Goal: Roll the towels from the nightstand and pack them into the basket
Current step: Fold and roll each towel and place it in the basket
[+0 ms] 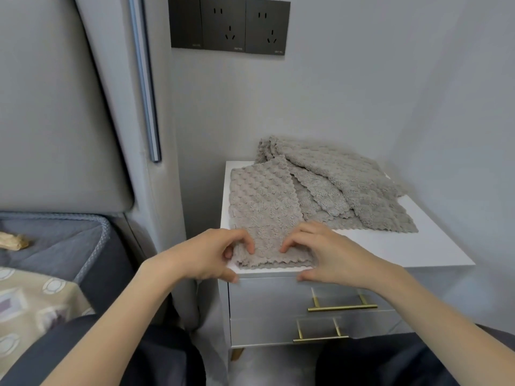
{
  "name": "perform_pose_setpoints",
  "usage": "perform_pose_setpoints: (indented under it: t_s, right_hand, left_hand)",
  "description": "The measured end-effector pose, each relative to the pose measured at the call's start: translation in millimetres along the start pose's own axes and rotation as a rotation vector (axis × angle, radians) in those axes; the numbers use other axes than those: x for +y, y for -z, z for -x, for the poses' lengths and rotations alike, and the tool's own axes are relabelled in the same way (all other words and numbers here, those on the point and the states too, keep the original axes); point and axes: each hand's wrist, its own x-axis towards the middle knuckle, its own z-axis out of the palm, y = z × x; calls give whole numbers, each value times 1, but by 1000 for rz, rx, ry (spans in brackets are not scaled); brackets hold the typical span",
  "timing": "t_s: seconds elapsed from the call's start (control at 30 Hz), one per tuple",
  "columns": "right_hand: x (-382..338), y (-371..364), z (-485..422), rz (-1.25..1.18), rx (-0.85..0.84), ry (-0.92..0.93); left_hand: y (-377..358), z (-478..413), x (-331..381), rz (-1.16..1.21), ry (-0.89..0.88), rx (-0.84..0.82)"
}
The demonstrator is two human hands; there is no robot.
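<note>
Right now I see my left hand (211,254) and my right hand (320,252) side by side at the near end of a grey bobbled towel (264,207), which lies as a long folded strip on the left part of the white nightstand (390,252), its scalloped hem at the front edge. Both hands have their fingers curled down onto the hem. The left one wraps the near-left corner, and the right one presses its fingertips into the cloth. Each thumb sits lower, in front of the top's edge, so the cloth end is nipped between fingers and thumb. Behind and to the right, the other towels (348,185) lie loosely overlapped. Below my hands is the upper drawer (267,299) with its brass handle (342,307). Dark sockets (231,23) sit on the wall above, and a padded headboard (55,107) stands to the left.
</note>
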Motion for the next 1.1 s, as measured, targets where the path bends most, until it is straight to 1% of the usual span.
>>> perform_pose_setpoints:
  t_s: [0.1, 0.33, 0.47, 0.6, 0.67, 0.73, 0.8, 0.87, 1.0, 1.1]
  right_hand:
    - [1, -1, 0, -31, 35, 10]
    - [3, 2, 1, -114, 83, 18]
    - [1, -2, 2, -18, 102, 31]
    - [-2, -3, 4, 107, 122, 51]
    - [-1, -3, 3, 127, 138, 57]
    - [2, -2, 2, 72, 171, 27]
    - [5, -1, 2, -74, 205, -51]
    - [7, 0, 0, -199, 238, -141]
    - [9, -2, -7, -302, 273, -269]
    - [8, -2, -10, -308, 299, -363]
  left_hand:
    - [-1, -1, -2, -31, -35, 104]
    - [5, 2, -8, -201, -94, 302]
    - [3, 4, -6, -391, -161, 370]
    - [-4, 0, -3, -426, -201, 420]
    - [-3, -1, -4, -417, -170, 423]
    - [1, 0, -7, -331, -98, 438]
    - [4, 0, -9, -198, -18, 450]
    - [4, -2, -12, -108, 55, 422]
    - [2, -11, -16, 22, 181, 374]
    - [-2, -17, -18, 17, 264, 362]
